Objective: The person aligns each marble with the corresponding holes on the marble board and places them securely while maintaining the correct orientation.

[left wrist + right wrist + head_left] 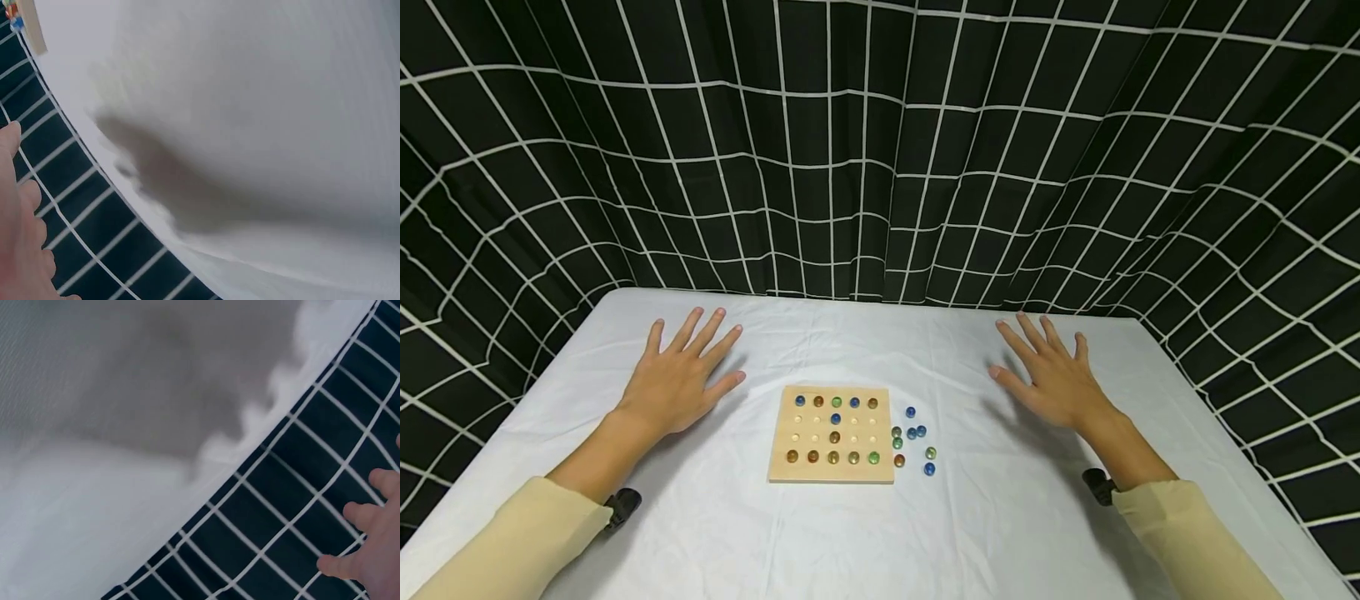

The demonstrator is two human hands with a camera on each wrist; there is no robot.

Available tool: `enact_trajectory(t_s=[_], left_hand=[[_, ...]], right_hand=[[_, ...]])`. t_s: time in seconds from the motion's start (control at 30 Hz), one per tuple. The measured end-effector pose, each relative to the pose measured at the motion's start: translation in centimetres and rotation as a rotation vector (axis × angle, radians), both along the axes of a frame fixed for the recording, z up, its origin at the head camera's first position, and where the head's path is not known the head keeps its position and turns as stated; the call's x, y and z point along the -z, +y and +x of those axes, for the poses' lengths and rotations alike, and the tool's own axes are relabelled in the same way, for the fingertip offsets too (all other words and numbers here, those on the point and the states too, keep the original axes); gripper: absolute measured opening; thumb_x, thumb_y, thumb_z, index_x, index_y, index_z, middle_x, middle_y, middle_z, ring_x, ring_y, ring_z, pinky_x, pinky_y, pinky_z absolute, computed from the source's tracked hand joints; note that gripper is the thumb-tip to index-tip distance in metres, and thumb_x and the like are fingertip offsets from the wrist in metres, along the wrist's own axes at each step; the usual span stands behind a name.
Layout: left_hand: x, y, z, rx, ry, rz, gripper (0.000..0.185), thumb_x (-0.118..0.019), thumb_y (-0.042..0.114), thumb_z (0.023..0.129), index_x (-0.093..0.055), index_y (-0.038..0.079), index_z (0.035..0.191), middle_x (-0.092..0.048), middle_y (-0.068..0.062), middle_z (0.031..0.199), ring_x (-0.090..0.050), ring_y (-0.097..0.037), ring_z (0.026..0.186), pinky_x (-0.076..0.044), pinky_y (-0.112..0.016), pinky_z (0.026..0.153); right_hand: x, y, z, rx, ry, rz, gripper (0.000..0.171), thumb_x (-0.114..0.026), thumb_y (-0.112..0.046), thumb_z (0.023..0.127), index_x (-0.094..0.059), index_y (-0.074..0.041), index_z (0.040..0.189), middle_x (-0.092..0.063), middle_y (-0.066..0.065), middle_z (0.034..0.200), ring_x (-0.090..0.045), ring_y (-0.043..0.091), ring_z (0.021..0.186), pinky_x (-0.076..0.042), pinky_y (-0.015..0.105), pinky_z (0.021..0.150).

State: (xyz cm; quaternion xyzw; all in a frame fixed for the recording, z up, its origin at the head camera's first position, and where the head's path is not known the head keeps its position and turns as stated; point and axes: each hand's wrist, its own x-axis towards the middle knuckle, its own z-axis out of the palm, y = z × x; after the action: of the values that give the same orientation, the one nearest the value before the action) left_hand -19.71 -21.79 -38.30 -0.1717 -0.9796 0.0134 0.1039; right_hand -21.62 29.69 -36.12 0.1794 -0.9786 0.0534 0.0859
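Both hands are spread above the white table and hold nothing. In the head view my left hand (672, 385) is to the left of a light wooden board (781, 472), palm down with straight fingers. My right hand (1056, 382), fingers splayed, is to the right, apart from the board and the loose marbles. Glass marbles fill the board's top row and bottom row, and a blue marble (836, 419) and a brown marble (835, 437) sit in the middle column between them. Small bare holes flank that column. Several loose blue, green and brown marbles (921, 431) lie beside the board's right edge.
A white cloth (850, 542) covers the table, with slight creases. Behind and on both sides hangs a black curtain (880, 150) with a white grid. Dark wrist straps show at each sleeve, such as the left strap (623, 507).
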Motion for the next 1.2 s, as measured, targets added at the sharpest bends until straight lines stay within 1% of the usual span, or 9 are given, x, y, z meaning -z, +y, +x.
enact_trajectory(t_s=[0.13, 0.3, 0.37, 0.43, 0.57, 0.7, 0.83, 1.0, 1.2], left_hand=[[0.0, 0.8, 0.7, 0.048, -0.009, 0.002, 0.070, -0.037, 0.059, 0.102, -0.033, 0.017, 0.157, -0.018, -0.012, 0.165, -0.010, -0.036, 0.152, -0.007, -0.069, 0.114], [0.2, 1.7, 1.4, 0.111, -0.049, 0.037, 0.068, -0.038, 0.059, 0.102, -0.034, 0.019, 0.157, -0.021, -0.010, 0.164, -0.014, -0.036, 0.151, -0.010, -0.069, 0.114], [0.3, 2.1, 1.7, 0.138, -0.074, 0.056, 0.068, -0.039, 0.059, 0.102, -0.034, 0.020, 0.157, -0.022, -0.009, 0.164, -0.015, -0.036, 0.151, -0.010, -0.068, 0.114], [0.4, 2.3, 1.9, 0.167, -0.096, 0.068, 0.068, -0.040, 0.059, 0.102, -0.035, 0.020, 0.157, -0.024, -0.009, 0.164, -0.016, -0.036, 0.150, -0.012, -0.068, 0.114], [0.7, 2.7, 2.3, 0.214, -0.140, 0.084, 0.065, -0.040, 0.056, 0.103, -0.036, 0.019, 0.156, -0.026, -0.009, 0.163, -0.019, -0.036, 0.150, -0.015, -0.068, 0.113], [0.9, 3.0, 2.6, 0.249, -0.186, 0.093, 0.064, -0.039, 0.056, 0.103, -0.036, 0.020, 0.156, -0.027, -0.007, 0.163, -0.020, -0.035, 0.150, -0.018, -0.067, 0.113], [1.1, 3.3, 2.9, 0.282, -0.224, 0.104, 0.067, -0.042, 0.059, 0.101, -0.037, 0.021, 0.156, -0.028, -0.006, 0.162, -0.020, -0.035, 0.150, -0.019, -0.067, 0.113], [1.4, 3.6, 2.8, 0.309, -0.243, 0.109, 0.072, -0.043, 0.064, 0.098, -0.035, 0.023, 0.157, -0.029, -0.003, 0.162, -0.021, -0.033, 0.150, -0.020, -0.066, 0.113], [1.6, 3.6, 2.8, 0.310, -0.272, 0.103, 0.075, -0.041, 0.068, 0.097, -0.032, 0.024, 0.158, -0.029, -0.001, 0.162, -0.021, -0.030, 0.150, -0.019, -0.066, 0.114]], right_hand=[[0.0, -0.9, 0.4, -0.038, -0.020, 0.003, 0.072, -0.041, -0.060, 0.100, -0.023, -0.025, 0.160, -0.017, 0.013, 0.165, -0.013, 0.045, 0.149, -0.001, 0.079, 0.106], [0.1, -2.2, 1.0, -0.089, -0.064, -0.028, 0.071, -0.045, -0.060, 0.099, -0.026, -0.027, 0.160, -0.019, 0.008, 0.165, -0.014, 0.041, 0.150, -0.005, 0.076, 0.108], [0.0, -2.8, 1.3, -0.117, -0.089, -0.066, 0.071, -0.048, -0.059, 0.099, -0.027, -0.027, 0.159, -0.021, 0.008, 0.165, -0.017, 0.040, 0.149, -0.008, 0.075, 0.109], [0.0, -3.3, 1.5, -0.160, -0.109, -0.119, 0.072, -0.052, -0.056, 0.098, -0.029, -0.025, 0.158, -0.026, 0.009, 0.163, -0.022, 0.038, 0.149, -0.015, 0.071, 0.110], [0.1, -4.0, 1.9, -0.242, -0.184, -0.262, 0.074, -0.062, -0.051, 0.095, -0.034, -0.021, 0.157, -0.037, 0.006, 0.158, -0.033, 0.029, 0.145, -0.028, 0.059, 0.113], [0.3, -4.5, 2.0, -0.305, -0.277, -0.404, 0.070, -0.074, -0.039, 0.090, -0.047, -0.014, 0.149, -0.051, 0.003, 0.148, -0.049, 0.025, 0.135, -0.038, 0.052, 0.110], [0.6, -5.0, 2.1, -0.360, -0.356, -0.483, 0.058, -0.081, -0.024, 0.086, -0.060, -0.006, 0.137, -0.064, 0.007, 0.133, -0.062, 0.026, 0.119, -0.044, 0.053, 0.104], [1.1, -5.7, 2.2, -0.406, -0.451, -0.535, 0.046, -0.080, -0.014, 0.086, -0.066, -0.004, 0.129, -0.070, 0.007, 0.122, -0.067, 0.025, 0.108, -0.048, 0.050, 0.098], [1.6, -6.1, 2.2, -0.435, -0.530, -0.536, 0.040, -0.078, -0.010, 0.086, -0.068, -0.005, 0.125, -0.073, 0.004, 0.113, -0.069, 0.022, 0.103, -0.051, 0.047, 0.093]])
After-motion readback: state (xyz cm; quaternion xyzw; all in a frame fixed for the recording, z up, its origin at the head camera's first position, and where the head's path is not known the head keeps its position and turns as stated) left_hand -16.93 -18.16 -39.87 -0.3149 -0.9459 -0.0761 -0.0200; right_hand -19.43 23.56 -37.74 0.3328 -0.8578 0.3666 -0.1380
